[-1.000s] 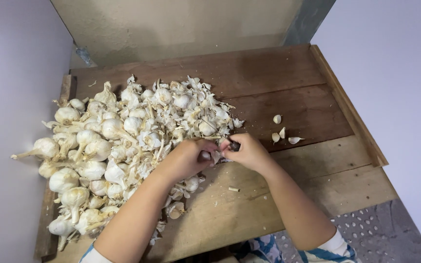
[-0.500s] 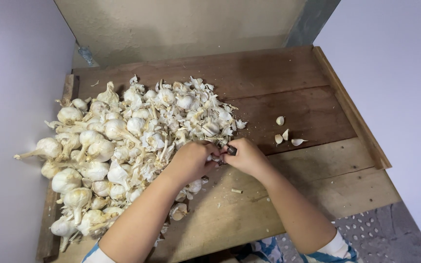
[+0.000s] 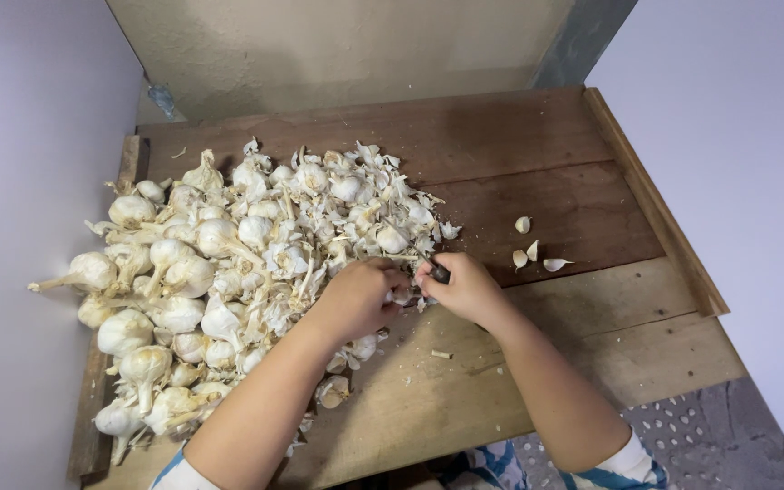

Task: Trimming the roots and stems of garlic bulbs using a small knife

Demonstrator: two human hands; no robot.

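Observation:
A big heap of white garlic bulbs (image 3: 229,272) and papery skins covers the left half of a wooden table (image 3: 519,145). At the heap's right edge my left hand (image 3: 356,298) is closed around a garlic bulb (image 3: 401,296), mostly hidden by the fingers. My right hand (image 3: 465,289) sits right against it, gripping a small dark tool (image 3: 440,272) that looks like a knife, its tip at the bulb. Both forearms reach in from the bottom of the view.
Several peeled cloves (image 3: 532,252) lie apart on the boards to the right of my hands. A raised wooden strip (image 3: 655,204) runs along the table's right side. Pale walls close in on the left and right. A small scrap (image 3: 442,354) lies near the front.
Both hands have stayed together at the heap's edge, shifting slightly left and toward the pile. The heap and the loose cloves have not moved.

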